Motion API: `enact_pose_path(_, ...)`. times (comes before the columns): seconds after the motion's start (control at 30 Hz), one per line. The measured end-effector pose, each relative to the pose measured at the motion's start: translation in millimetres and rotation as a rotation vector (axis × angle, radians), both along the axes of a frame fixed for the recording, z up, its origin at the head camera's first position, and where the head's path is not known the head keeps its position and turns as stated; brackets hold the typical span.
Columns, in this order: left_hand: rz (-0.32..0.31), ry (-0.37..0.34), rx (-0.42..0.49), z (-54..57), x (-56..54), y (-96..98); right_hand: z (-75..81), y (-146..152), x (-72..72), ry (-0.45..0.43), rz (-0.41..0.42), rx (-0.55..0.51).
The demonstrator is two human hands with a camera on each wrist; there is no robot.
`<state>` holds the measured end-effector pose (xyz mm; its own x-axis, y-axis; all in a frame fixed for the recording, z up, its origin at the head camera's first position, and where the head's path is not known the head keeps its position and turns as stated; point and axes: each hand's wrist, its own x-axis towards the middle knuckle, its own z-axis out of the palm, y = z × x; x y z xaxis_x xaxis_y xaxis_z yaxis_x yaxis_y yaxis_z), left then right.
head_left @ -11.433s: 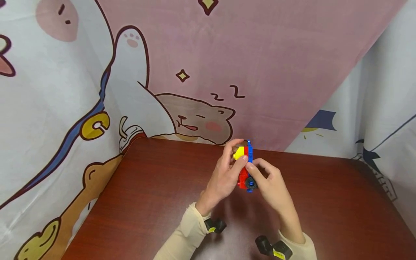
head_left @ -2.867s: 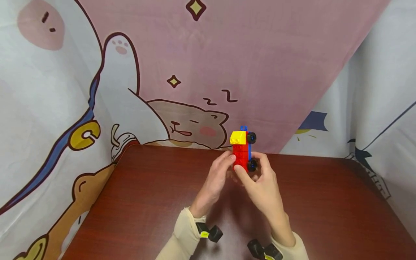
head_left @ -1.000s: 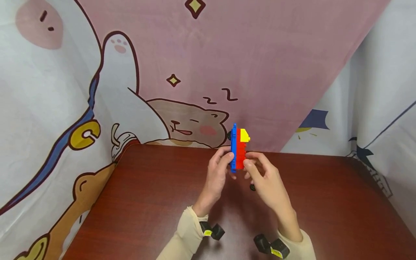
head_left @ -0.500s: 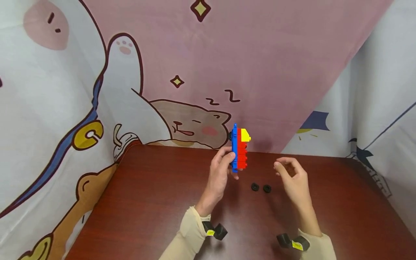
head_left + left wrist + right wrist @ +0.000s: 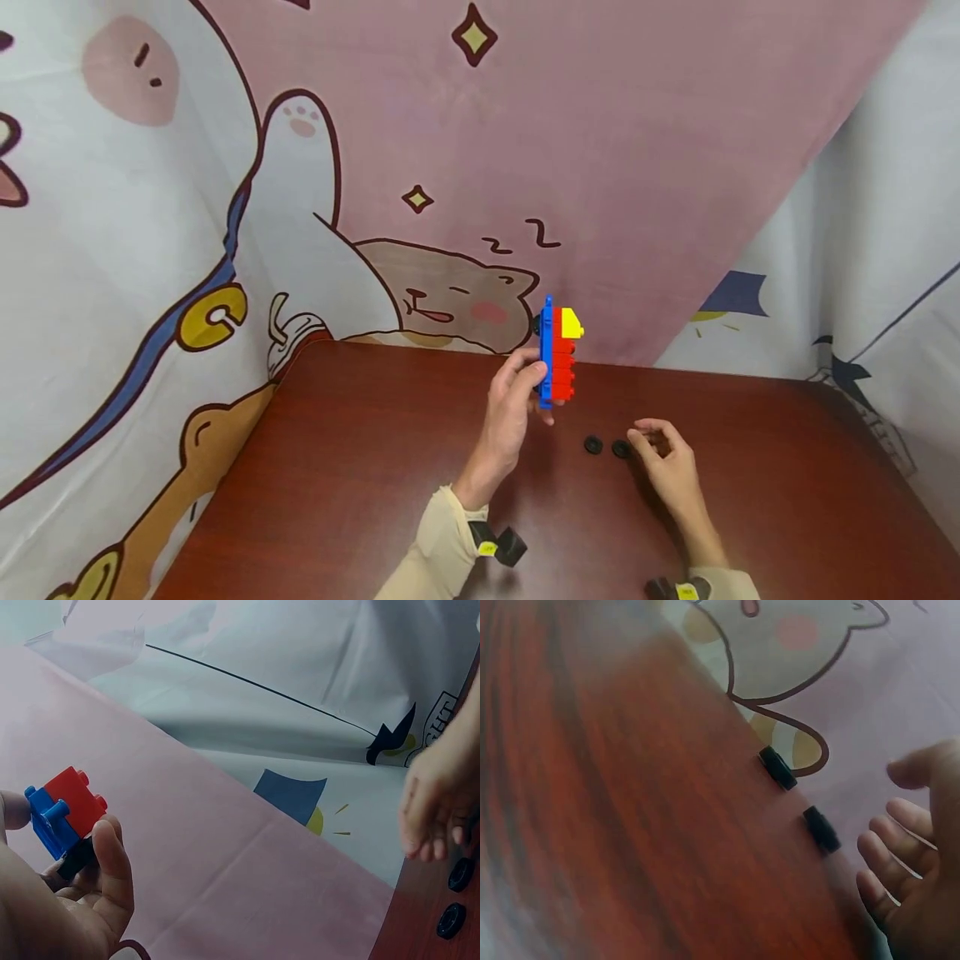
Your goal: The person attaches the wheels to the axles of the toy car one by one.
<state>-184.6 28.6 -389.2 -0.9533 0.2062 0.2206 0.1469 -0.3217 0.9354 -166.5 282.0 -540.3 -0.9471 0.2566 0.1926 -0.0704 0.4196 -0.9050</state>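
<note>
My left hand [image 5: 508, 412] holds a building-block toy car [image 5: 561, 362] on end above the table, thumb on its blue base. Red bricks and a yellow sloped brick [image 5: 571, 323] face right. A black wheel [image 5: 536, 325] shows behind the base; another wheel [image 5: 77, 859] sits by my fingers in the left wrist view. Two loose black wheels [image 5: 593, 445] lie side by side on the tabletop. My right hand [image 5: 670, 468] hovers beside the right-hand loose wheel [image 5: 621, 449], fingers loosely bent. The right wrist view shows a gap between this hand [image 5: 911, 862] and the nearer wheel [image 5: 822, 829].
A dark red-brown wooden table [image 5: 360, 467] spreads under both hands. Behind it hangs a printed cloth [image 5: 637, 167] with cartoon animals, meeting the table's far edge. More white cloth [image 5: 892, 250] closes off the right side.
Earlier both hands held the car, then it was turned so its blue base faces left. My right hand has let go, swung right, and come down beside the loose wheels.
</note>
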Motion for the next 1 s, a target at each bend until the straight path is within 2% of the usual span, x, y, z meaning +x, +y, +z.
enact_pose_path(0.1,-0.009,-0.011,-0.003,-1.4,1.2,1.1,-10.4,2,3.7,0.015,0.046,0.031)
enact_pose_path(0.2,-0.012,-0.022,-0.011,-3.6,2.9,1.3,-17.0,1,6.0,0.002,0.109,0.13)
enact_pose_path(0.33,-0.006,-0.032,-0.003,-5.9,4.8,-0.4,-18.4,-4,3.8,-0.002,0.182,0.256)
enact_pose_path(0.5,0.01,-0.016,-0.015,-5.2,3.7,-3.9,-14.4,-10,-6.9,0.057,0.225,0.354)
enact_pose_path(0.67,0.003,-0.017,-0.023,-3.2,0.8,-0.7,-12.2,-7,-12.9,0.074,0.216,0.395)
enact_pose_path(0.83,-0.012,-0.04,-0.003,-4.5,0.6,6.3,-15.8,-1,-7.1,0.046,0.17,0.399)
enact_pose_path(1.0,-0.013,-0.049,-0.004,-5.6,0.7,11.0,-21.2,2,-2.8,0.085,0.128,0.367)
